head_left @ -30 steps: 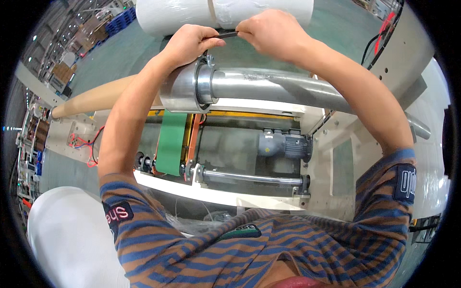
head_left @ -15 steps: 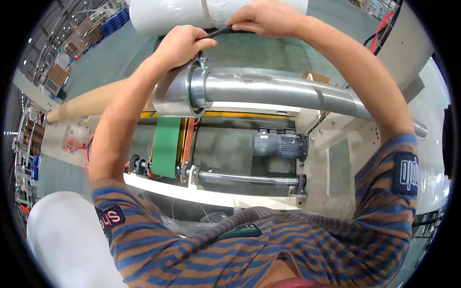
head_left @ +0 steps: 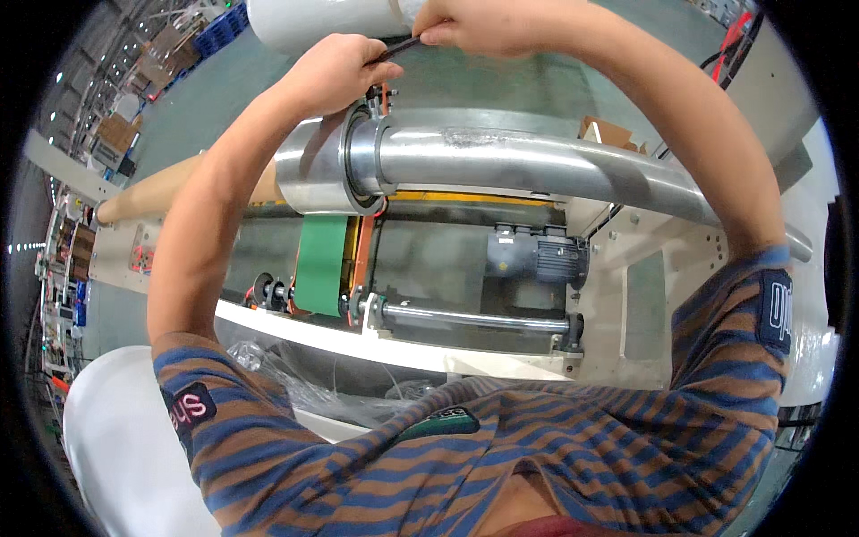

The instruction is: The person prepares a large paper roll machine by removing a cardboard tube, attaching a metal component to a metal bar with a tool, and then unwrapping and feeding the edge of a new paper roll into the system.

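a person's two bare arms, in short brown and blue striped sleeves, reach over a long, smooth metal shaft [head_left: 501, 159] that runs across the view and passes behind the right forearm. past the far side of the shaft, near its left end, the left hand [head_left: 331, 76] has its grip closed on a thin black bar [head_left: 400, 48], pinched between thumb and fingers. the right hand [head_left: 492, 27], farther beyond the shaft and more to the right, has its grip closed on the same bar. the bar bridges the short gap between the hands, beyond the shaft, slanting up to the right. a wide metal collar [head_left: 309, 166] encircles the shaft's left end, with a small upright fitting [head_left: 383, 98] at its top, just under the left hand; whether the bar touches it cannot be told. a brown tube [head_left: 148, 192] stretches away to the left of the shaft. on the shaft's near side are a green belt [head_left: 320, 264], a grey motor [head_left: 537, 255], a thinner polished rod [head_left: 474, 318], a white beam [head_left: 447, 360] and crumpled clear film [head_left: 313, 380]. beyond the shaft lie a white roll [head_left: 327, 20] and an open cardboard box [head_left: 611, 132].
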`<action>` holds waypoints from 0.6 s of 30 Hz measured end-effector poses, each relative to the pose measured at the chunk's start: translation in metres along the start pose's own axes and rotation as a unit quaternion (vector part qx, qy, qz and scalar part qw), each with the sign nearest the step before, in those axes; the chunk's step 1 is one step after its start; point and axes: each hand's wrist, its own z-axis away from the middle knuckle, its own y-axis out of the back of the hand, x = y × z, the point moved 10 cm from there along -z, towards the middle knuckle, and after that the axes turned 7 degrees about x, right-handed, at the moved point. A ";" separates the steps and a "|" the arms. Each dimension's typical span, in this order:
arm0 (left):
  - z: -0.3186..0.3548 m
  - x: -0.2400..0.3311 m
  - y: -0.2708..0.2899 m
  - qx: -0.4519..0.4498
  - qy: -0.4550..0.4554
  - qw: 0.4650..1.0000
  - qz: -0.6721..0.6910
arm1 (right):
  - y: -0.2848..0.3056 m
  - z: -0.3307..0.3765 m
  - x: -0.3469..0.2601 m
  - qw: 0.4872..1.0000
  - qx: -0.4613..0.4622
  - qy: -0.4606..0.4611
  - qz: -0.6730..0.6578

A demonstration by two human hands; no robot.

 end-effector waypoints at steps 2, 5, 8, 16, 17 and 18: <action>-0.008 0.001 -0.005 -0.026 0.011 0.999 0.025 | -0.002 -0.010 0.025 0.999 -0.031 -0.015 -0.029; 0.002 -0.015 -0.015 -0.112 0.021 0.986 0.124 | -0.012 0.001 -0.004 0.991 -0.004 -0.064 0.115; 0.005 -0.015 -0.012 -0.062 -0.032 0.980 0.189 | 0.003 0.017 -0.040 0.995 0.045 -0.040 0.080; 0.001 -0.009 -0.012 -0.070 0.050 0.994 0.062 | 0.005 -0.006 -0.018 0.989 -0.007 0.076 0.127; 0.002 -0.008 -0.009 -0.072 0.046 0.996 0.040 | 0.002 -0.006 -0.008 0.991 -0.012 0.025 0.129; 0.001 -0.010 -0.012 -0.081 0.069 0.993 0.049 | -0.003 -0.002 -0.005 0.991 -0.020 -0.028 0.130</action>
